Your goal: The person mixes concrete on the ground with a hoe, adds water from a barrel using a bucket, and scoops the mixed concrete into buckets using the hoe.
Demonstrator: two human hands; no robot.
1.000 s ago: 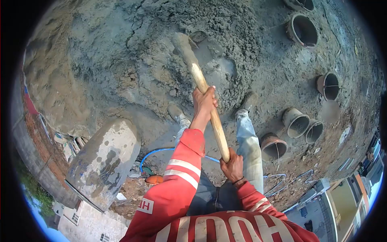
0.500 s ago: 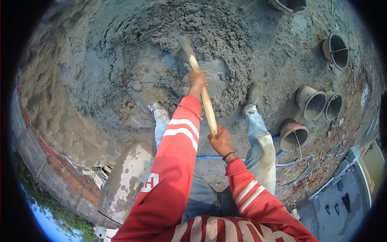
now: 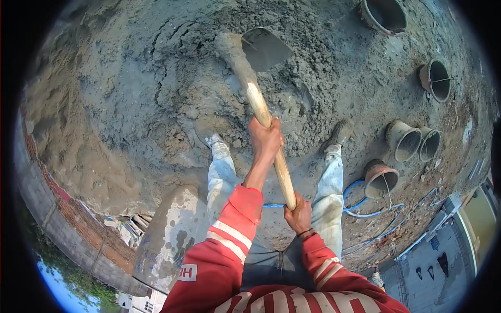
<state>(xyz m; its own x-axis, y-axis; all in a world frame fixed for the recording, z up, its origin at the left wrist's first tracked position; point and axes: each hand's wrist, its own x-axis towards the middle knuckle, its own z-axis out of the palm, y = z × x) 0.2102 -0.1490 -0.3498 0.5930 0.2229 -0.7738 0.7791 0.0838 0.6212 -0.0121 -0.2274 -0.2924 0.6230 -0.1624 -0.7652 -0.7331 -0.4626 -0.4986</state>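
So, nearest me, at the lower centre of the frame, the right hand [image 3: 299,215] is closed around the end of the wooden handle [image 3: 283,175]; higher, at the middle of the frame, the left hand [image 3: 266,136] is wrapped around it too. Together they hold the hoe [image 3: 255,96], which slants to the upper centre, where its blade [image 3: 267,49] sits right of the shaft, over the grey wet mix [image 3: 308,70]. Through this one camera I can't tell whether its edge touches. To work it well, I would steer with the right hand, bear the weight on the left, set the blade square so that it bites evenly, and pull in short, straight strokes, since the mix looks heavy.

For room, I'd mind the grey barrel-like thing [image 3: 175,235] at lower left, close by the left leg [image 3: 222,177], and the blue hose [image 3: 360,214] beside the right leg [image 3: 327,193]: stepping back there could trip. Farther up, the left shoe [image 3: 206,130] and right shoe [image 3: 342,131] flank the pull, so a stray stroke could catch either. Buckets [image 3: 372,169] line the right side, well apart from the blade. The openest ground I see is at upper left.
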